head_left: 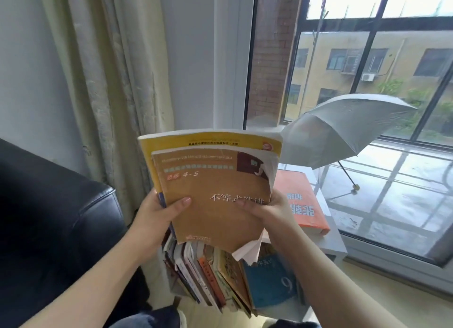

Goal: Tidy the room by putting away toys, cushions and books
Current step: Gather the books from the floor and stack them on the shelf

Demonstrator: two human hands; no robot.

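I hold a small stack of books (215,195) upright in front of me: a worn brown paperback in front, a larger yellow-edged book behind it. My left hand (157,217) grips the stack's left edge, thumb across the brown cover. My right hand (272,211) grips the right edge, thumb on the cover. Loose white pages hang from the stack's lower right corner. Below the stack, a row of several books (220,276) stands leaning in a low white shelf, with a blue book (272,283) at its right end.
An orange book (304,202) lies flat on the white shelf top (331,239) beside the window. A black leather sofa arm (56,212) is on the left, a beige curtain (112,82) behind. An open grey umbrella (348,129) rests beyond the glass.
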